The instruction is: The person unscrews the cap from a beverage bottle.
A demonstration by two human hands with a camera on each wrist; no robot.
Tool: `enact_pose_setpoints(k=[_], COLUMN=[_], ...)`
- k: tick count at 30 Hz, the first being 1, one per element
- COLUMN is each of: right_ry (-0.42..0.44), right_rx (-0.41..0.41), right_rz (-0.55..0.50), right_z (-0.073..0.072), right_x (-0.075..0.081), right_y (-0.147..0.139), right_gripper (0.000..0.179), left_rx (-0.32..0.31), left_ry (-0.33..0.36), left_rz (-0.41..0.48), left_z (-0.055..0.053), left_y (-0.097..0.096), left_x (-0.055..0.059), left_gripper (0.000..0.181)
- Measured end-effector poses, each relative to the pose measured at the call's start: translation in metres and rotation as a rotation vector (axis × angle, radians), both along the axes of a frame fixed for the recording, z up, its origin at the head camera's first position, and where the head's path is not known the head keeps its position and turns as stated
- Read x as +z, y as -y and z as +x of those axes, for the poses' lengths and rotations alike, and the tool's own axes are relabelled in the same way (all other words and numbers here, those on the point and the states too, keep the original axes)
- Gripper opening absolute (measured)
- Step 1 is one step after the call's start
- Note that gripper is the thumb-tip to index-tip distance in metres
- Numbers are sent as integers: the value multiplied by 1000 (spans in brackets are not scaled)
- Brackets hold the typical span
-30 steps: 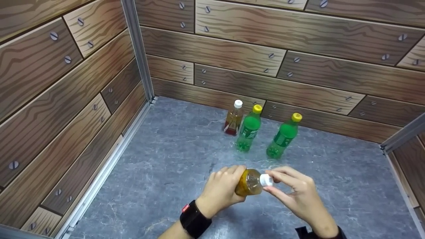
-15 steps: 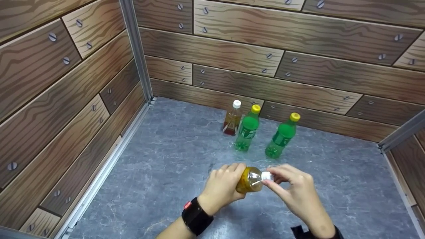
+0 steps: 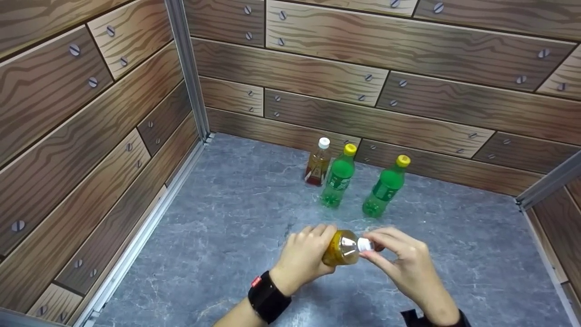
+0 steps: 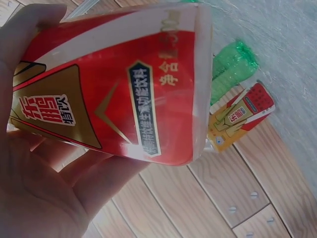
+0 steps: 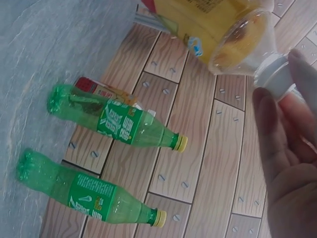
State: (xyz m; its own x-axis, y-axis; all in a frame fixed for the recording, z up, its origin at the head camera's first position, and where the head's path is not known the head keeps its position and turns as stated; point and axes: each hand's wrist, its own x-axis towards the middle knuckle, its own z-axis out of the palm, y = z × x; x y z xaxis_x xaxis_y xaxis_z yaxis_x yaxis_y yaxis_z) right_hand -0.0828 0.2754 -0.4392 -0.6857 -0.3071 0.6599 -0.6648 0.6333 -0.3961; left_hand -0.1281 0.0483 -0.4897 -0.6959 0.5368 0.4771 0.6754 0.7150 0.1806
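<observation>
My left hand (image 3: 304, 256) grips a drink bottle (image 4: 114, 89) round its body and holds it tilted, nearly on its side, the neck toward the right. Its label is red, white and gold, with yellow near the shoulder. At the neck, my right hand (image 3: 404, 263) pinches the white cap (image 5: 273, 77) between thumb and fingers. The cap sits at the mouth of the bottle. In the right wrist view the clear shoulder and yellow part of the bottle show beside the fingertips (image 5: 267, 104).
Beyond the hands, two green bottles with yellow caps stand upright, a left one (image 3: 338, 177) and a right one (image 3: 383, 190). Behind the left one is a white-capped amber bottle (image 3: 317, 163). Wood-patterned walls (image 3: 290, 59) enclose the grey marbled surface (image 3: 204, 236).
The right fingers have shifted slightly about the white cap while the left hand keeps its grip on the bottle. The standing bottles have stayed in place.
</observation>
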Motion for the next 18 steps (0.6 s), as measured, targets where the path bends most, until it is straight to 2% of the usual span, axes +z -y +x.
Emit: enact_pose_setpoints(k=[3,8,15,18], right_ry=[-56,-86,-13,34], right_rx=[52,93,15,-33], right_rz=[29,62,15,10], right_z=[-3,-5,-3,-1], right_x=[-3,-5,2,8], right_y=[-4,-9,-6,-1], right_gripper=[48,50,56,45], left_rx=[-5,-7,2,7], left_ry=[1,5,-4,-3], left_rz=[2,2,15,19], left_z=[1,1,2,3], left_y=[0,0,-1,-2], left_x=[0,-1,-3,-2], left_gripper=[68,68,70,70])
